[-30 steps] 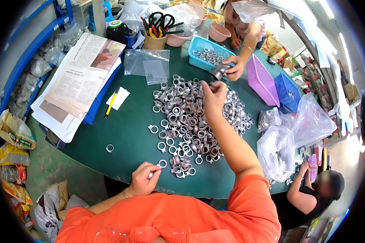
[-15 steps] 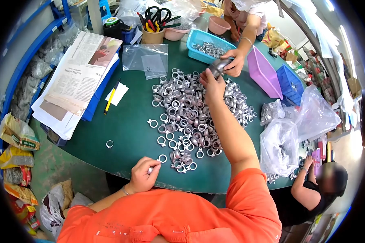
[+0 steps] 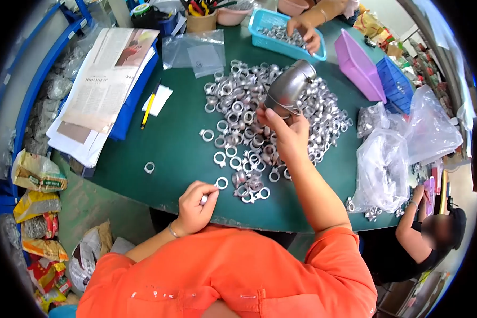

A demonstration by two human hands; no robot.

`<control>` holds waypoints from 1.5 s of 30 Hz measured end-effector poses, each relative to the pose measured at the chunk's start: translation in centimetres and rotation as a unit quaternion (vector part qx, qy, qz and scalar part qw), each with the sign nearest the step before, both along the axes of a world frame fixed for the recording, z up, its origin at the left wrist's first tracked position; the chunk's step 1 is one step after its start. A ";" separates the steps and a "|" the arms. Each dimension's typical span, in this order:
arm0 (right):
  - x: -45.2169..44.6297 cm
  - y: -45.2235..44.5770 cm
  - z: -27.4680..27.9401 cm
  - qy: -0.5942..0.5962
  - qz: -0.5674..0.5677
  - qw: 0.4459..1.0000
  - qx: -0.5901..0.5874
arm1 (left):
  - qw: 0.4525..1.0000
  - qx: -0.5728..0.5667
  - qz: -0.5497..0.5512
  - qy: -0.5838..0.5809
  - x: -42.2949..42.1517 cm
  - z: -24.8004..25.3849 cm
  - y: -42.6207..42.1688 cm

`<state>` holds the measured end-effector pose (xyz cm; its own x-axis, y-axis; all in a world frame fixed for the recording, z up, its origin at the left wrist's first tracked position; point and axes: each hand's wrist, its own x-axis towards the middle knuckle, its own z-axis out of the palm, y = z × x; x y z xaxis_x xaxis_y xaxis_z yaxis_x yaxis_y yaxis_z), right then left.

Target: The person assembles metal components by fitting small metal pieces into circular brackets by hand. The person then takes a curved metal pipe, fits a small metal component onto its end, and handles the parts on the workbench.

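A curved grey metal pipe elbow (image 3: 290,87) is gripped at its lower end by my right hand (image 3: 287,130), above a large pile of metal rings (image 3: 244,114). My left hand (image 3: 197,204) is closed at the table's front edge around a small metal piece (image 3: 203,200), of which only the end shows. A single ring (image 3: 221,183) lies right beside my left hand. Another ring (image 3: 149,167) lies apart on the green table (image 3: 175,143), farther left.
A teal basket (image 3: 286,49) of metal parts is at the back, with a co-worker's hand (image 3: 304,33) over it. Purple (image 3: 359,66) and blue (image 3: 395,87) baskets and plastic bags (image 3: 381,169) are right. Newspaper (image 3: 98,85) and a yellow pen (image 3: 149,108) are left. Another person sits far right.
The co-worker's hand has let go of the pipe elbow and moved back over the teal basket. My right hand has taken the elbow and drawn it nearer. The view has shifted.
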<state>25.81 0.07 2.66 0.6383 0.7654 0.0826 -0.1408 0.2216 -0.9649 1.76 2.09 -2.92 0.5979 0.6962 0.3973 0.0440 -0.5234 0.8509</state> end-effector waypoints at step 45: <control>-7.8 -7.9 -4.1 -0.007 0.292 0.940 -0.175 | 0.939 -0.308 -0.137 0.062 2.0 5.1 2.8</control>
<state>18.05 -7.87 -1.42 0.1023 0.9669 -0.2338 -0.1260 -0.2206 -0.9672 3.71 4.92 2.17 0.8035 0.5842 -0.1146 0.0979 0.0602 0.9934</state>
